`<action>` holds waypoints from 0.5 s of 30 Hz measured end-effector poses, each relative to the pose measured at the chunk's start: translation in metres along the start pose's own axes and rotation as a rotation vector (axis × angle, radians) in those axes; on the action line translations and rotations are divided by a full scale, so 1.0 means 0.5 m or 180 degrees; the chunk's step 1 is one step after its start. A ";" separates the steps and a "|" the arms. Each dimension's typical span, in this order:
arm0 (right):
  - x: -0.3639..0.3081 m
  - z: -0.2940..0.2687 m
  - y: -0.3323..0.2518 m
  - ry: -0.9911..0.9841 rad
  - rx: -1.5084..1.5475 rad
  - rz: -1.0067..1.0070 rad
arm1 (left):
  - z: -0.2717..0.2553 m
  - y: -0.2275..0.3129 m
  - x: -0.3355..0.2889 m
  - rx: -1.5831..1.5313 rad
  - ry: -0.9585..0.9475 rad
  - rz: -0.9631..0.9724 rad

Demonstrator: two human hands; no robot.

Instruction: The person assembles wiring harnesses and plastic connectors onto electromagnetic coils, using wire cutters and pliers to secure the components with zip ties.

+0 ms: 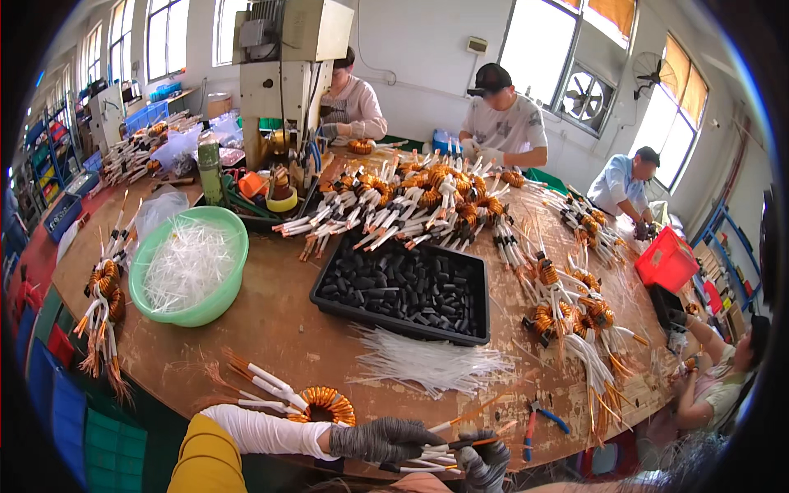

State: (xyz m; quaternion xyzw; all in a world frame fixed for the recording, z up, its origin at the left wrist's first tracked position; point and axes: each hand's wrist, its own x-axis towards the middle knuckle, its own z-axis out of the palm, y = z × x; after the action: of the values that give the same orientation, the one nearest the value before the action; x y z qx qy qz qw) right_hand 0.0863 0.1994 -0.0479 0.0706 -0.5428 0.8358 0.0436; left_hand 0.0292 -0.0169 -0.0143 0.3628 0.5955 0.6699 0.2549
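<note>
Left hand [382,440]: we see it in a grey knit glove with a white sleeve cover, fingers curled closed around white-sleeved copper wire leads [460,444] at six o'clock.
Right hand [485,464]: also in a grey glove, pinching the same leads from below – touching the left hand.
Coil: an orange copper-wound ring coil [325,404] lies on the round wooden table [279,329] just beside the left wrist, at about seven o'clock.
Nearby: a loose pile of thin white tubes [427,361]; beyond it, at centre, a black rectangular tray of dark cores [403,287].
Ten o'clock: a green plastic bowl of white tubing [189,263].
Five o'clock: blue-and-red-handled pliers [538,419].
</note>
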 end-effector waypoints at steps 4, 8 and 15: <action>0.048 0.044 -0.094 0.0340 -0.0510 0.0520 | 0.012 -0.005 0.012 -0.0862 0.0172 -0.0037; 0.087 0.070 -0.110 0.0396 -0.0611 0.0918 | -0.007 0.019 0.012 -0.0879 0.0568 -0.0587; 0.085 0.058 -0.097 0.0739 -0.0830 0.0865 | -0.018 0.024 0.036 -0.0409 0.0290 -0.0628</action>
State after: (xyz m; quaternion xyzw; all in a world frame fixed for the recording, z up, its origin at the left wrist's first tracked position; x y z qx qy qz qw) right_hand 0.0538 0.1926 0.0143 -0.1062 -0.6422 0.7592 0.0015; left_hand 0.0122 -0.0101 0.0008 0.2546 0.5952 0.6941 0.3149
